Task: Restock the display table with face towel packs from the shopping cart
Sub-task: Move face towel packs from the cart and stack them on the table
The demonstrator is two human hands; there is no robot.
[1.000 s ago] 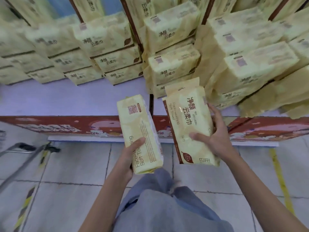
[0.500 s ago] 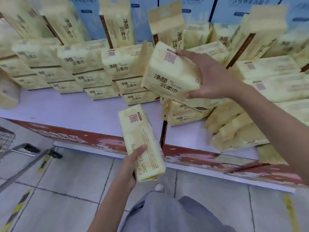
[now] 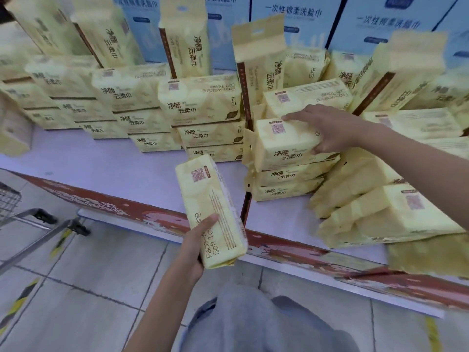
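My left hand (image 3: 194, 243) grips a yellow face towel pack (image 3: 210, 207) by its lower end, holding it upright over the front edge of the display table (image 3: 106, 168). My right hand (image 3: 327, 128) holds a second yellow pack (image 3: 284, 143), fingers over its top and thumb at its front. That pack lies flat on top of a short stack of two packs (image 3: 284, 184) in the middle of the table. More yellow packs are stacked in rows at the back left (image 3: 142, 102), and others stand upright behind them.
A loose heap of yellow packs (image 3: 375, 212) lies at the table's right. Blue boxes (image 3: 299, 19) stand along the back. The wire shopping cart (image 3: 10, 201) shows at the left edge, above a tiled floor. A red banner (image 3: 291, 250) runs along the table front.
My right hand carried its pack from in front of me up over the table and lowered it onto the middle stack. The left hand kept its pack roughly in place.
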